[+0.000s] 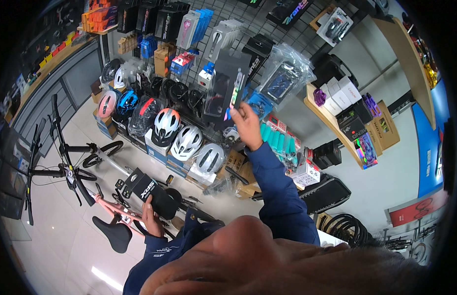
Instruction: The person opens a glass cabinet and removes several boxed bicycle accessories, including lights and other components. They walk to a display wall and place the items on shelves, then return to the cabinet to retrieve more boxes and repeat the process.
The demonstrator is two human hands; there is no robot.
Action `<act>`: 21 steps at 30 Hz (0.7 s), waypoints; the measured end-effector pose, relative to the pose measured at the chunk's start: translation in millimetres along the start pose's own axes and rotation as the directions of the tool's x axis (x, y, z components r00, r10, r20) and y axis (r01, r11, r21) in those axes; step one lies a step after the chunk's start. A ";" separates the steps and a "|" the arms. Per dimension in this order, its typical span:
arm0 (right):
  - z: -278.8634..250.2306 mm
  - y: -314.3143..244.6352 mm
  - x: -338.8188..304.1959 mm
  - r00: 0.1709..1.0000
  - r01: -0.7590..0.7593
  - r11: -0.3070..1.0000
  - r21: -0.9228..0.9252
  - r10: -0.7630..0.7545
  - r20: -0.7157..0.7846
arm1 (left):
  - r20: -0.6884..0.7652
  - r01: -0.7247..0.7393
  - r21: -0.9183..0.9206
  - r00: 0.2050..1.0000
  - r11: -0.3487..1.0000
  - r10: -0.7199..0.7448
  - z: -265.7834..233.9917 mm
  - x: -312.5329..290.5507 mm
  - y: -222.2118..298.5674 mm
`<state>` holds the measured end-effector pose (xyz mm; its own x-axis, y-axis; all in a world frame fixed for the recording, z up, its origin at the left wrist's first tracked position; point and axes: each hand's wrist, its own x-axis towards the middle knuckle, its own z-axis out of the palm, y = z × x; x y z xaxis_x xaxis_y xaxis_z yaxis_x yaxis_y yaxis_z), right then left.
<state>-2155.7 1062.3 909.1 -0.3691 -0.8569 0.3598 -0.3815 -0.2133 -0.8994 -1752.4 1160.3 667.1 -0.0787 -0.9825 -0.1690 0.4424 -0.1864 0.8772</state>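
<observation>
My left hand (151,220) is low at the left, its fingers closed on the near edge of a black package (146,188) with white lettering. A rounded dark part stands out toward its right end; I cannot make out what is inside. With my right arm stretched forward, my right hand (247,125) grips the lower end of a long flat black box (226,91) with rainbow-coloured lettering. That box is in front of the black wire grid wall (201,64); whether it still hangs on a hook cannot be told.
Several bike helmets (187,142) sit on boxes below the grid. At the left stand bicycles with black handlebars (66,147) and a black saddle (112,235). Bagged goods (285,81) hang right of the box. A wooden shelf (339,130) juts out at the right, above a black case (327,194).
</observation>
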 end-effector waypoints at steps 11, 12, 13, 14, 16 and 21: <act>-12.8 -63.6 249.2 0.879 0.437 0.886 -0.159 -0.458 -0.135 | -0.266 0.025 0.016 0.964 1.000 -0.019 4.9 23.6 6.4; -15.0 -68.5 268.3 0.847 0.462 0.855 -0.238 -0.505 -0.169 | -0.317 0.049 -0.016 0.947 0.999 -0.051 5.9 23.8 8.1; -16.0 -75.0 288.6 0.816 0.514 0.829 -0.223 -0.552 -0.173 | -0.311 0.078 -0.036 0.947 0.996 -0.085 5.1 23.4 10.8; -16.7 -82.1 307.6 0.816 0.500 0.840 -0.208 -0.538 -0.210 | -0.322 0.049 -0.022 0.945 0.999 -0.053 5.3 24.4 12.5; -24.5 -96.5 338.1 0.783 0.529 0.805 -0.268 -0.585 -0.211 | -0.343 -0.005 0.008 0.939 1.000 0.007 3.6 25.1 16.1; -38.8 -122.4 393.4 0.677 0.542 0.705 -0.458 -0.689 -0.258 | -0.389 -0.031 0.016 0.921 0.999 0.035 -2.0 30.7 18.2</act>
<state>-2287.2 769.5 1170.4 -0.2061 -0.3122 0.9274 -0.8568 -0.4002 -0.3251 -1745.1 1126.8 677.0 0.2901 -0.9088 -0.2999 0.4299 -0.1562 0.8892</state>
